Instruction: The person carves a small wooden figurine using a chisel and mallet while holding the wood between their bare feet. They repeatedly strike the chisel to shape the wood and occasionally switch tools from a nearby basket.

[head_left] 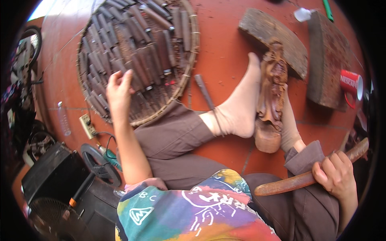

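My left hand (119, 91) hovers over the near part of a round woven tray (194, 44), its fingers slightly bent and apart, with nothing visible in them. Inside the tray lie many dark-handled carving chisels (140, 64), packed in rows. At the lower right, my right hand (335, 175) is wrapped round a long, slightly curved wooden stick (287, 184), which rests across my leg. Between my two socked feet stands a carved brown wooden figure (272, 92) with a rounded plain base. One loose chisel (204, 91) lies on the floor by my left ankle.
A wooden block (277, 38) lies behind the carving, and another thick block (325, 64) is to its right. A red mug (351, 85) is at the far right. On the left are a power socket (87, 125), a black case (52, 170) and a fan (48, 217).
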Demonstrator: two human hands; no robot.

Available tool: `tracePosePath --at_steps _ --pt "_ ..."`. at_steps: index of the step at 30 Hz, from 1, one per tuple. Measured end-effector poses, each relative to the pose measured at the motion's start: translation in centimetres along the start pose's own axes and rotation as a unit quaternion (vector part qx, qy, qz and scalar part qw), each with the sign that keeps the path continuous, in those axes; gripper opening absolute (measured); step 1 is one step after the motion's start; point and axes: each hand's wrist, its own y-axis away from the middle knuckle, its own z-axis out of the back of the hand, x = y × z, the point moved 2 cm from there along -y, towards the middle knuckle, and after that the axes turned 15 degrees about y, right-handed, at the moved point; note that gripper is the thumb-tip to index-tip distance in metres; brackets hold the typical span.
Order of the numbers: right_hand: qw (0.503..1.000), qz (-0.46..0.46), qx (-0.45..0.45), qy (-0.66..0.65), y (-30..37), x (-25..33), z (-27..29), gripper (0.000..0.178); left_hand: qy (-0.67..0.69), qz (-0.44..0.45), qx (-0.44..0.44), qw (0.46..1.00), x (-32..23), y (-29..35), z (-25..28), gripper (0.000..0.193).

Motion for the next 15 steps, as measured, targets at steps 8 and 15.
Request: tracePosePath --at_steps 8,15 --pt "0.999 0.044 0.02 0.01 -1.0 -0.2 0.4 0.02 -0.136 -0.122 -0.024 0.983 -1.2 1.9 -3.5 0.041" --pt "0.999 0.035 0.028 0.024 -1.0 0.4 0.6 0.016 -0.142 -0.134 -0.085 0.977 -2.2 0.9 0.7 0.023"
